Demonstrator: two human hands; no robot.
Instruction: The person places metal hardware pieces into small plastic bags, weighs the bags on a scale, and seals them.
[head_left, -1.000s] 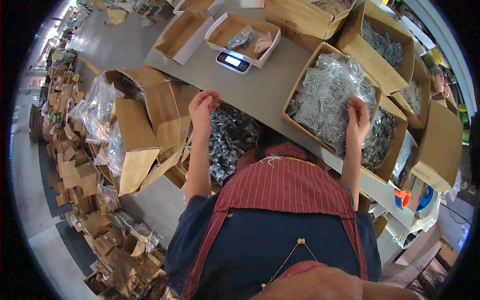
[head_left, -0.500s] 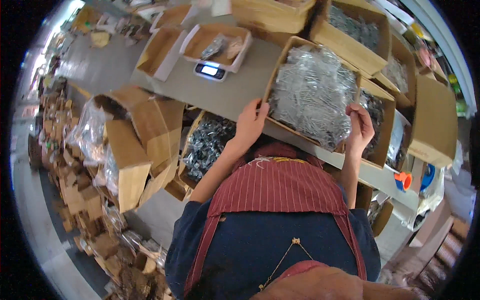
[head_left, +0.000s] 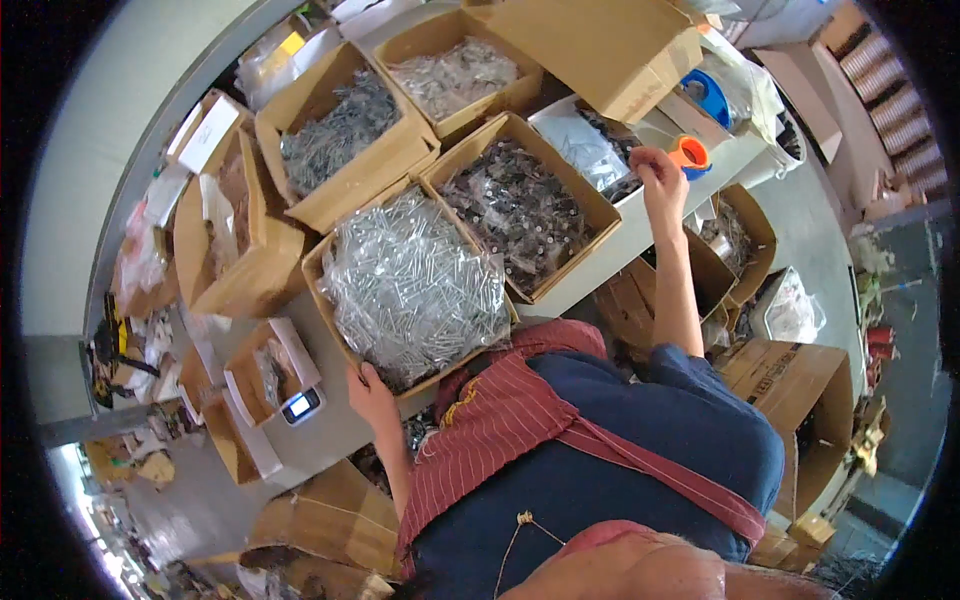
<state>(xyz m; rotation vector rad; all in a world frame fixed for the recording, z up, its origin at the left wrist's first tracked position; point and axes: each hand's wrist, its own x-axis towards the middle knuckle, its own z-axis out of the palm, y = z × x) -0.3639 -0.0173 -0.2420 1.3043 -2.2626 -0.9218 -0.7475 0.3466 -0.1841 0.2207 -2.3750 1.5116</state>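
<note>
While the left hand point(head_left: 374, 398) meets the near left corner of one screw carton point(head_left: 315, 276), centre of the frame, its fingers are partly bent, the thumb up against the cardboard, and how firmly they grip cannot be told; right hand point(head_left: 660, 182), one, raised right of the upper centre, fingers drawn together at the tips with little gap, anything between them too small to tell; bagged screws point(head_left: 415, 285), silver, in clear plastic, heaped in the screw carton, too many to count; dark-parts carton point(head_left: 580, 258), one, directly right of it, filled with small dark pieces in clear bags; orange ring point(head_left: 690, 152), one, just beside the right hand; blue ring point(head_left: 708, 98), one, above that, upper right; grey-parts carton point(head_left: 370, 175), one, upper left of centre; clear-bag carton point(head_left: 495, 103), one, top centre; tall carton point(head_left: 255, 268), one, left of centre, partly turned away; shallow trays, three, lower left, comprising one with small bags point(head_left: 302, 352) and two others near it; digital scale point(head_left: 302, 405), one, display lit, beside the trays; grey table point(head_left: 592, 272), one, beneath the cartons; striped red apron point(head_left: 500, 412), one, lower centre.
</note>
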